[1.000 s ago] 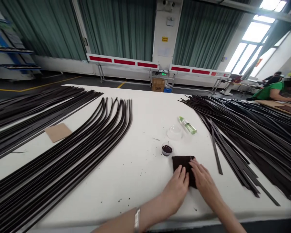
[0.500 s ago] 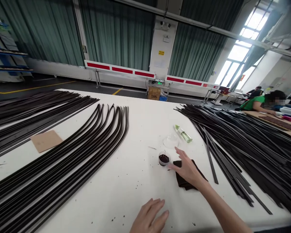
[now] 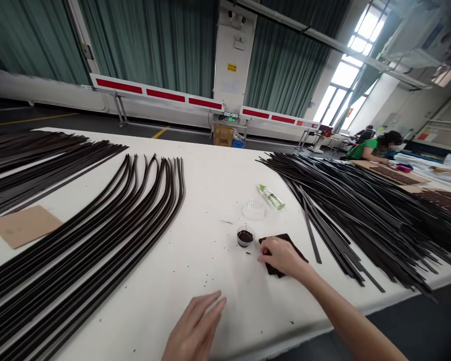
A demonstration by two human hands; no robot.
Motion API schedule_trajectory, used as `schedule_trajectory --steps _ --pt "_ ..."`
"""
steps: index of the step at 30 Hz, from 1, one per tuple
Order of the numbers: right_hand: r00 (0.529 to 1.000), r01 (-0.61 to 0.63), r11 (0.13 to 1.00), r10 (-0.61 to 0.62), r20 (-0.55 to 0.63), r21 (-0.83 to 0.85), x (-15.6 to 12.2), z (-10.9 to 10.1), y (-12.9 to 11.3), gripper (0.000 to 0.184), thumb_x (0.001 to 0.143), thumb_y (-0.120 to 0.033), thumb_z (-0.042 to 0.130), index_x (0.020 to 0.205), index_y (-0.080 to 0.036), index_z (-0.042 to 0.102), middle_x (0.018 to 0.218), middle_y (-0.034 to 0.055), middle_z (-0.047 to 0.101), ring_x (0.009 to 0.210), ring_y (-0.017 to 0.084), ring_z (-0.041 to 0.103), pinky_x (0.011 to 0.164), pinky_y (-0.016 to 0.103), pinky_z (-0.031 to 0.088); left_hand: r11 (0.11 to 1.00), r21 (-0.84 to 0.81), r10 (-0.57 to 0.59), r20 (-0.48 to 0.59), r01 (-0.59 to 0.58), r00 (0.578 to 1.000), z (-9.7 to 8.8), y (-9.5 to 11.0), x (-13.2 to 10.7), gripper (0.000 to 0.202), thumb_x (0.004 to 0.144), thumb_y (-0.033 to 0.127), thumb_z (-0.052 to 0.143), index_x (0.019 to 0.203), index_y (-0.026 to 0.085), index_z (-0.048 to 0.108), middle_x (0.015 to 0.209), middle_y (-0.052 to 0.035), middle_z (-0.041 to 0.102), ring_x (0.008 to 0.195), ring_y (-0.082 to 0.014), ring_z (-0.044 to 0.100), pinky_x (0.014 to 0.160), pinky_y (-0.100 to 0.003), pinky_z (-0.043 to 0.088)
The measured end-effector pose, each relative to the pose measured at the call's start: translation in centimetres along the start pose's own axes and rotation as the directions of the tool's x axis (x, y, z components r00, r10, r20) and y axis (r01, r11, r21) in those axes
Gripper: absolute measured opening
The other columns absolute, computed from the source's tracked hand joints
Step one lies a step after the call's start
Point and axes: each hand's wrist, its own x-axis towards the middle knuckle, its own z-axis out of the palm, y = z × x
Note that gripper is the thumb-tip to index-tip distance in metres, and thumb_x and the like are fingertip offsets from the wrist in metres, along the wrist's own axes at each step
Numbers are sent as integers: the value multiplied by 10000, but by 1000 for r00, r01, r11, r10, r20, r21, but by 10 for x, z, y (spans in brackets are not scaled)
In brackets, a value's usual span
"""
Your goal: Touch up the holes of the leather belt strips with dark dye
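Observation:
My right hand (image 3: 281, 256) rests over a folded black cloth (image 3: 293, 245), its fingers curled in at the cloth's left side; they appear to grip it, though the fingertips are partly hidden. Just left of this hand stands a small clear cup (image 3: 245, 236) with dark contents. Behind the cup lies a clear round lid (image 3: 254, 209), and beyond that a clear bottle (image 3: 271, 196) with a green cap lies on its side. My left hand (image 3: 195, 326) hovers near the front of the white table (image 3: 218, 190), fingers stretched out and nothing in them.
Long black strips (image 3: 135, 225) run in rows across the left side, beside a piece of brown cardboard (image 3: 24, 225). A large pile of black strips (image 3: 346, 200) covers the right side. Small dark specks dot the tabletop. A person in green (image 3: 368, 149) works at the far right.
My right hand has moved from beside the cup onto the black cloth, and its spread fingers have curled. My left hand stays open. The view has turned somewhat to the right.

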Motion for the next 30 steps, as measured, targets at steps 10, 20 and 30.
schedule_trajectory --steps 10,20,30 --pt "974 204 955 -220 -55 -217 -12 -25 47 308 873 9 403 894 -189 638 953 55 607 856 157 596 760 263 466 978 5 -200 309 209 930 35 -32 143 706 880 291 573 1505 320 247 1494 -79 404 1365 -280 384 1031 -426 444" --pt "917 171 975 -210 -339 -140 -48 15 93 473 879 -12 321 1219 -236 562 1144 82 622 1029 197 642 874 356 558 975 112 -216 325 189 921 97 -46 178 838 731 167 570 1505 234 255 1209 -101 553 1116 -283 552 764 -327 517" --pt "768 74 993 0 -641 88 -100 57 53 307 971 -347 432 1245 -303 562 1127 88 640 1045 254 649 836 401 590 988 143 -96 338 50 936 124 -31 201 869 767 266 681 1503 133 239 1367 -194 513 1234 -325 513 949 -386 483"
